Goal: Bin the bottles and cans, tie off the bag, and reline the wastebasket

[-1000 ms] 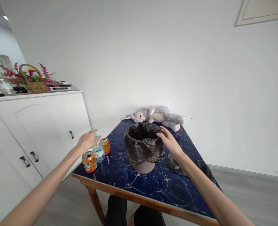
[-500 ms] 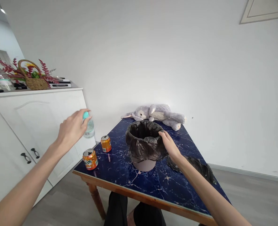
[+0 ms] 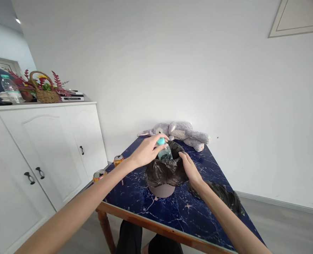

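Right now the small water bottle (image 3: 164, 151) with the blue-green cap hangs over the open mouth of the bin (image 3: 163, 168), which has a black bag (image 3: 161, 171) pulled over its rim, and the left hand (image 3: 147, 151) has its fingers closed around the bottle's top. The right hand (image 3: 190, 168) lies flat on the bag at the bin's right edge, fingers loose and not gripping, close beside the left hand. Around them on the dark blue table (image 3: 177, 208) are two orange cans (image 3: 118, 160) near the left edge, a crumpled black bag (image 3: 220, 192) to the right, and a gray stuffed bunny (image 3: 177, 131) by the wall.
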`<state>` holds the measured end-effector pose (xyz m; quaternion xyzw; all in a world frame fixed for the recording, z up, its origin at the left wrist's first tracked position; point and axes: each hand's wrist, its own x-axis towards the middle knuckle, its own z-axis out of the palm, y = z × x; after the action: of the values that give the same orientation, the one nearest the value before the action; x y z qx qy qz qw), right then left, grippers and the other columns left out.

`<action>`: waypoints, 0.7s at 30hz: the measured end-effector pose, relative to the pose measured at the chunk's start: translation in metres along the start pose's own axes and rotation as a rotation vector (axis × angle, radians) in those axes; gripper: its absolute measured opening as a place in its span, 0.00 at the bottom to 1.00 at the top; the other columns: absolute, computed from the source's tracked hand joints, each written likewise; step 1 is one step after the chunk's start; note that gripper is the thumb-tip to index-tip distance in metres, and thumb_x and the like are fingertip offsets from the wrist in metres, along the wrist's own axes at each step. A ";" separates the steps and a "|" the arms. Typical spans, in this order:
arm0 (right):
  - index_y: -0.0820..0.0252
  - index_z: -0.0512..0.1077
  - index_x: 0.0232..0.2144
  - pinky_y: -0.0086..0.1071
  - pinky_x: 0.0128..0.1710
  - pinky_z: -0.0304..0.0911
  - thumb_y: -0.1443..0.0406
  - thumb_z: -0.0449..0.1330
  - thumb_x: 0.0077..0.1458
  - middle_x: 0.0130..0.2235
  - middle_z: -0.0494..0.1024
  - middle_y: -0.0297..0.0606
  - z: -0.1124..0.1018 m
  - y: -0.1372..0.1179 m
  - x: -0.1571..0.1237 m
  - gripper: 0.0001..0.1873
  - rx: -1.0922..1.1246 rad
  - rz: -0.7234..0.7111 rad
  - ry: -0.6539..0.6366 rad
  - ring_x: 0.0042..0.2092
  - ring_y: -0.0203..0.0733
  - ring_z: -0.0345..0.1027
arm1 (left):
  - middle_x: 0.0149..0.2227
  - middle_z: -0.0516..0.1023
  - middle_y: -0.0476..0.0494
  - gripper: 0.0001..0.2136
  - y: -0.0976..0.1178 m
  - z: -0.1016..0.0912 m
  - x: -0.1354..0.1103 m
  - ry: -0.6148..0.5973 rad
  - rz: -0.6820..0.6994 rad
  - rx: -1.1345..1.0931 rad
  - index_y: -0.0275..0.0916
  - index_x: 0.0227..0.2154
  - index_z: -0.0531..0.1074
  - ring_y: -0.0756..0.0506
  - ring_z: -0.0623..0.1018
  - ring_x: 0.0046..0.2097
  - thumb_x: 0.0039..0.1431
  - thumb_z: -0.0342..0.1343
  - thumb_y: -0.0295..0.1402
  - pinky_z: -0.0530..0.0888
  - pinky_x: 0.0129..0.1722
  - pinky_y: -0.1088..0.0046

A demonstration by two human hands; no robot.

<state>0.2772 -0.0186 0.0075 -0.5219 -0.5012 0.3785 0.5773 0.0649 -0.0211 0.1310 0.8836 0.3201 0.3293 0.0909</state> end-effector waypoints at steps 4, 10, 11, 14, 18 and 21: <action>0.51 0.70 0.68 0.44 0.72 0.56 0.42 0.53 0.65 0.70 0.70 0.35 0.000 -0.002 0.001 0.36 -0.002 0.009 -0.009 0.74 0.53 0.57 | 0.70 0.72 0.42 0.22 -0.012 0.024 -0.009 -0.166 0.009 0.118 0.49 0.69 0.65 0.35 0.72 0.69 0.79 0.44 0.46 0.72 0.67 0.51; 0.50 0.69 0.69 0.45 0.72 0.55 0.42 0.54 0.66 0.71 0.69 0.36 -0.001 -0.009 -0.004 0.37 0.013 0.041 -0.013 0.74 0.55 0.56 | 0.64 0.75 0.36 0.23 -0.076 0.000 -0.042 0.332 -0.167 0.323 0.41 0.66 0.65 0.40 0.71 0.68 0.80 0.33 0.40 0.66 0.70 0.53; 0.51 0.67 0.70 0.45 0.73 0.54 0.42 0.53 0.66 0.72 0.68 0.36 0.000 -0.010 -0.005 0.38 0.017 0.050 -0.012 0.75 0.55 0.55 | 0.65 0.74 0.35 0.22 -0.093 -0.007 -0.048 0.342 -0.258 0.412 0.40 0.66 0.64 0.39 0.70 0.68 0.80 0.35 0.39 0.65 0.70 0.53; 0.53 0.62 0.73 0.46 0.74 0.51 0.41 0.51 0.67 0.74 0.63 0.37 0.003 -0.012 -0.008 0.41 0.030 0.071 -0.009 0.77 0.55 0.50 | 0.66 0.71 0.27 0.22 -0.144 -0.023 -0.071 0.208 -0.465 0.556 0.35 0.65 0.66 0.29 0.68 0.69 0.75 0.47 0.39 0.65 0.68 0.44; 0.53 0.60 0.75 0.42 0.74 0.50 0.41 0.50 0.68 0.75 0.61 0.35 0.007 -0.011 -0.011 0.42 0.047 0.073 -0.004 0.77 0.53 0.47 | 0.63 0.73 0.20 0.27 -0.186 -0.020 -0.100 0.048 -0.610 0.566 0.33 0.61 0.72 0.18 0.71 0.65 0.64 0.61 0.43 0.66 0.63 0.35; 0.55 0.61 0.74 0.41 0.75 0.49 0.41 0.50 0.67 0.75 0.61 0.35 0.007 -0.008 -0.009 0.42 0.052 0.072 0.000 0.78 0.52 0.47 | 0.60 0.76 0.26 0.22 -0.196 -0.008 -0.114 -0.029 -0.624 0.548 0.39 0.58 0.74 0.24 0.79 0.59 0.64 0.61 0.40 0.74 0.58 0.44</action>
<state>0.2673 -0.0271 0.0130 -0.5244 -0.4721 0.4117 0.5768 -0.1047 0.0598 0.0048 0.7404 0.6470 0.1761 -0.0477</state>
